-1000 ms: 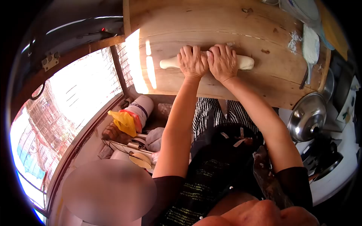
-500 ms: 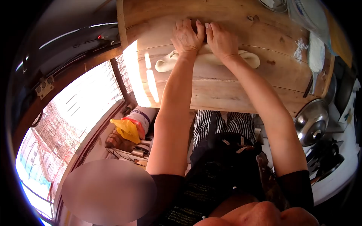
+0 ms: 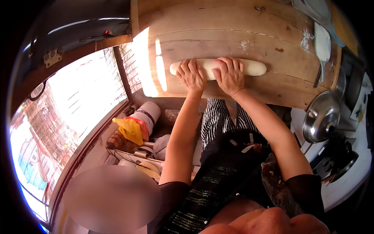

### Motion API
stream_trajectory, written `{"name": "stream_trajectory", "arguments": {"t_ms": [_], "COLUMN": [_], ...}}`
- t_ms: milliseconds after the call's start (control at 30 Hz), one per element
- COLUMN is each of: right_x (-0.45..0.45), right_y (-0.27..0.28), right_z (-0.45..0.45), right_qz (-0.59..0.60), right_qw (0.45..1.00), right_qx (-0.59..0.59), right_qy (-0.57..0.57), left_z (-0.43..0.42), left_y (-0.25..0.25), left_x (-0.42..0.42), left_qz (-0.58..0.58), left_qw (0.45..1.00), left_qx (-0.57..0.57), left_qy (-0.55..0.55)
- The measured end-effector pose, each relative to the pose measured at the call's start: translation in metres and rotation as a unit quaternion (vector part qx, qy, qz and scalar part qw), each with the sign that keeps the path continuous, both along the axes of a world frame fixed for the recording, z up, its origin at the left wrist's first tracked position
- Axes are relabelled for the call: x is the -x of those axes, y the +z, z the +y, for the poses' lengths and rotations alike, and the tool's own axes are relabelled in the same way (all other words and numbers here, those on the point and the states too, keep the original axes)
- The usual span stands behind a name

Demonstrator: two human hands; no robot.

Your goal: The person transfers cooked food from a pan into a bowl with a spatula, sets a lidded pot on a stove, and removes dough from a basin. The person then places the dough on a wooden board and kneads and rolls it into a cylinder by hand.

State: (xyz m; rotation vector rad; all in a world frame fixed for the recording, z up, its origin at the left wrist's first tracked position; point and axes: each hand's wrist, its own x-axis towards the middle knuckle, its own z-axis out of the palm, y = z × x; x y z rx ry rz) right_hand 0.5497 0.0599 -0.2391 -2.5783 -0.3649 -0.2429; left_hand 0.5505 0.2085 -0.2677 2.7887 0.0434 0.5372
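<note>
A long, smooth roll of pale dough (image 3: 255,67) lies crosswise on the wooden board (image 3: 218,41). Toward its left end, my left hand (image 3: 191,77) is curled over the dough with bent fingers. My right hand (image 3: 230,76) grips the roll just right of its middle, fingers bent over the top. A short stretch of dough shows between the two hands, and both ends stick out past them. Light flour marks (image 3: 244,45) are on the board behind the roll.
A flour-covered scoop (image 3: 322,45) lies at the board's right edge. Below it are a metal lid (image 3: 321,117) and dark pans. Beneath the board at left are a yellow bag (image 3: 130,130) and a white container (image 3: 148,113). A blurred round area covers the lower left.
My hands have come back toward my body from beyond the dough and are now bent over it. The roll, folded with upturned ends half a second ago, is now straight and smooth.
</note>
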Motion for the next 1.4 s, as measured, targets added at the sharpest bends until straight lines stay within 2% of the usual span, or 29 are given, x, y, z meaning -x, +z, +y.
{"name": "stream_trajectory", "arguments": {"t_ms": [100, 167, 400, 467, 567, 600, 667, 700, 833, 900, 967, 1067, 1133, 1233, 1333, 1400], "right_x": [-0.020, -0.040, -0.105, -0.113, -0.128, -0.119, -0.093, -0.078, -0.014, 0.016, 0.057, 0.102, 0.091, 0.041, 0.010, 0.005], "right_y": [-0.012, -0.012, -0.024, -0.021, -0.003, -0.006, -0.017, -0.011, -0.015, 0.002, 0.014, -0.003, -0.008, -0.001, -0.011, -0.020], "right_z": [-0.001, 0.002, 0.016, 0.019, 0.012, 0.005, -0.017, -0.033, -0.099, -0.128, -0.148, -0.147, -0.143, -0.137, -0.134, -0.133], "right_qz": [0.017, 0.049, -0.024, 0.126, 0.278, 0.274, 0.181, 0.193, 0.007, 0.034, 0.063, -0.041, -0.050, -0.008, -0.006, -0.003], "right_qw": [0.999, 0.997, 1.000, 0.991, 0.956, 0.958, 0.981, 0.977, 0.998, 0.996, 0.995, 0.999, 0.999, 0.999, 0.997, 0.999], "right_qx": [0.017, 0.029, -0.004, 0.035, 0.089, 0.088, 0.075, 0.086, 0.019, 0.036, 0.048, 0.031, 0.020, 0.049, 0.070, 0.032], "right_qy": [0.036, 0.045, 0.012, -0.040, -0.007, -0.010, -0.009, 0.009, 0.063, 0.072, 0.062, 0.010, -0.007, -0.005, -0.012, -0.032], "left_z": [0.003, 0.011, 0.018, 0.017, 0.009, 0.002, -0.017, -0.033, -0.100, -0.124, -0.134, -0.138, -0.135, -0.134, -0.138, -0.140], "left_y": [-0.008, -0.008, -0.012, -0.013, -0.010, -0.013, -0.021, -0.017, 0.013, 0.022, 0.027, 0.018, 0.016, 0.014, 0.011, 0.004], "left_x": [-0.004, -0.033, -0.099, -0.111, -0.106, -0.099, -0.070, -0.047, 0.022, 0.050, 0.081, 0.100, 0.088, 0.045, 0.025, 0.017], "left_qz": [0.014, 0.084, 0.092, 0.124, 0.181, 0.155, 0.090, 0.075, 0.087, 0.119, 0.103, 0.058, 0.051, 0.143, 0.185, 0.172], "left_qw": [1.000, 0.996, 0.995, 0.990, 0.979, 0.984, 0.994, 0.996, 0.995, 0.991, 0.989, 0.991, 0.989, 0.981, 0.975, 0.979], "left_qx": [-0.007, 0.000, 0.033, 0.051, 0.034, 0.043, 0.039, 0.043, 0.042, 0.058, 0.091, 0.087, 0.089, 0.078, 0.088, 0.088], "left_qy": [0.015, -0.028, -0.011, 0.033, 0.086, 0.074, 0.038, 0.027, 0.001, -0.024, -0.059, -0.079, -0.102, -0.104, -0.081, -0.068]}}
